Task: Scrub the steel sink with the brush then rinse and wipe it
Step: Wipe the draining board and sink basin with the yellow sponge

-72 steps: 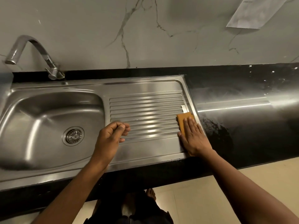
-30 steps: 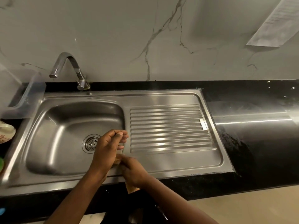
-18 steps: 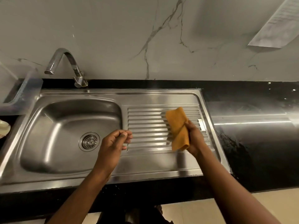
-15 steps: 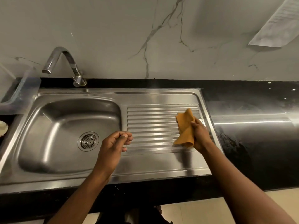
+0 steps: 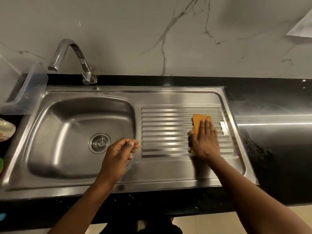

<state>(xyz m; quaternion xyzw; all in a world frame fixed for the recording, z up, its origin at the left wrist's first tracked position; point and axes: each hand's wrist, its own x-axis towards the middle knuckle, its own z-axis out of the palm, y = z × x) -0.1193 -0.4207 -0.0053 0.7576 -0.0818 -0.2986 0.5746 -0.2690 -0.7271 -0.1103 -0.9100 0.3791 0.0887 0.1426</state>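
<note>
Half a second ago the right hand held the cloth bunched above the drainboard. It now presses the cloth flat at the ribs' right end, fingers straight. The left hand hovers by the basin, fingers curled, nothing visible in them. Judged: the sink is at the wiping stage.

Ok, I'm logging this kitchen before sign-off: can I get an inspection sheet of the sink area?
Surface: steel sink in a black countertop, ribbed drainboard on the right.
Job's things: orange cloth flat on the drainboard; no brush seen.
Clutter: clear plastic container and a dish at the far left.
Hands: right hand presses the cloth, fingers straight; left hand curled, holding nothing, over the basin edge.
Cables: nothing seen.
Surroundings: tap, marble wall, paper sheet upper right.
</note>
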